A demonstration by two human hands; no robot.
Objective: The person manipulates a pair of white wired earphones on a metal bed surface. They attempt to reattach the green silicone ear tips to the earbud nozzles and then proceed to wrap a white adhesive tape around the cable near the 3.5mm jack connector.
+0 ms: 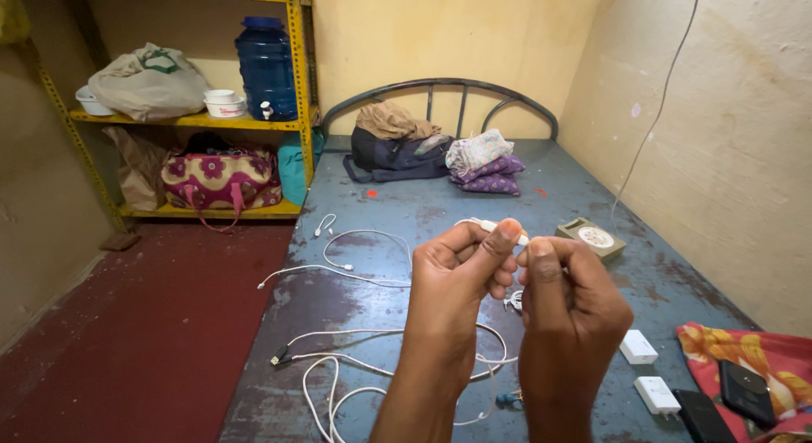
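white cable (489, 225) pinched between both hands, left (461, 265), right (567, 291), above blue bed (440, 208)

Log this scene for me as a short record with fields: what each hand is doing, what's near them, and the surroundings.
left hand: pinches a white cable end between thumb and fingers
right hand: grip closed on the same cable end
surface: worn blue bed platform
near hands: loose white cables; two white chargers; two dark phones on floral cloth
far end: dark backpack, folded clothes
left side: yellow shelf, blue water jug, floral bag
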